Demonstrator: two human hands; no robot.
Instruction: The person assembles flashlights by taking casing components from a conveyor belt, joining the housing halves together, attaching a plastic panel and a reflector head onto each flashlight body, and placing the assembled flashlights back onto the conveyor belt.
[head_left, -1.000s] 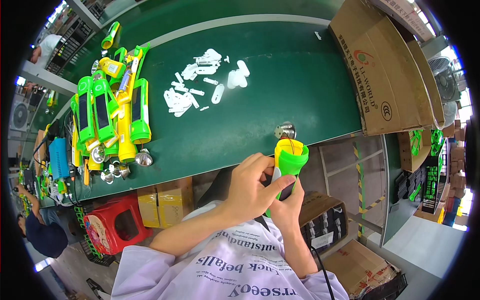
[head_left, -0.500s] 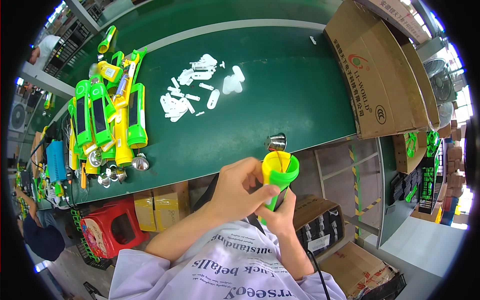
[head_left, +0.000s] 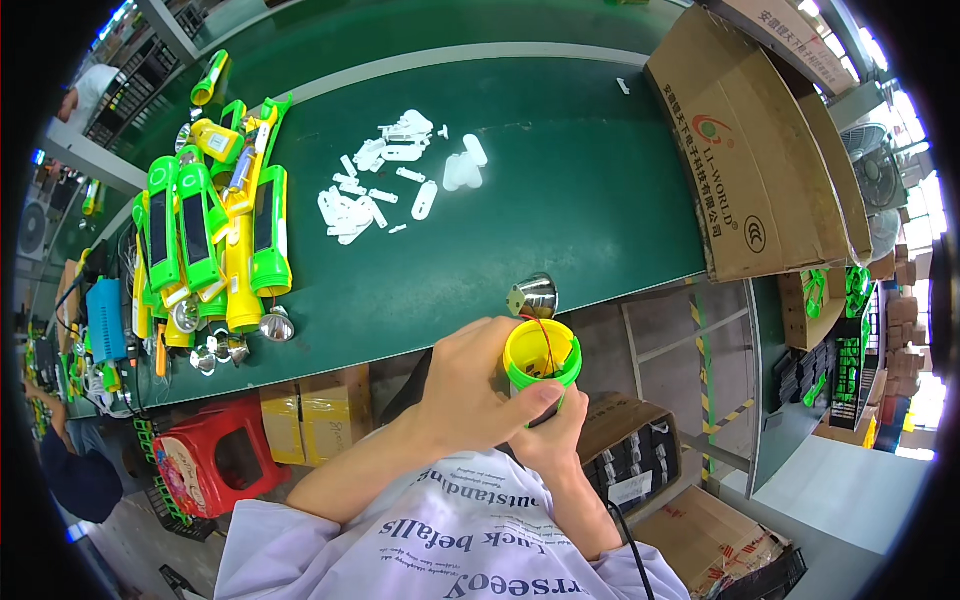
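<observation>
Torch (head_left: 527,345) now tips more mouth-up below ctr, L hand (head_left: 468,385) & R hand (head_left: 552,436) clamped round it; keep wires (head_left: 549,350) slack.

Behind the housing (head_left: 528,350), the table (head_left: 420,275) bears flashlights (head_left: 198,225) left, loose parts (head_left: 405,153) midway, a carton (head_left: 755,150) right.

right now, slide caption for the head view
Left hand and right hand hold a yellow-green tube near a reflector.

- The shirt (head_left: 335,562) is pale lavender.
- Dark lettering (head_left: 430,536) crosses its front.
- The sleeves (head_left: 262,542) are short and loose.
- A black cable (head_left: 632,543) crosses the right sleeve.
- Both hands (head_left: 472,385) are bare.
</observation>
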